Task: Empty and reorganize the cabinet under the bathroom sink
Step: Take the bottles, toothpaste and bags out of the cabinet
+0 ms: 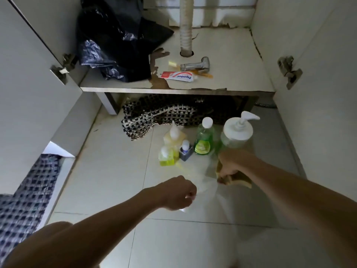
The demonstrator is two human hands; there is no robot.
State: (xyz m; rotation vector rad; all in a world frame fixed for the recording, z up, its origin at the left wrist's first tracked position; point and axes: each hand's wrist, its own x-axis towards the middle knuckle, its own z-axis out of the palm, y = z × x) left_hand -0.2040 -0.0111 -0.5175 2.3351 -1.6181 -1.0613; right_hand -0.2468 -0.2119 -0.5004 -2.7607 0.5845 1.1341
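Observation:
The open cabinet floor holds a black plastic bag, a toothpaste tube, a chrome sprayer head and a yellow toothbrush. On the tiled floor in front stand two yellow soap bottles, a small roll-on, a green dish-soap bottle and a white pump dispenser. My left hand is closed on a thin clear plastic bag. My right hand grips a brownish-yellow sponge-like thing at the bag's other side.
A white drain pipe passes through the cabinet floor. Both doors stand open, with hinges at left and right. A checkered mat lies bunched under the cabinet. Another checkered cloth lies at the left.

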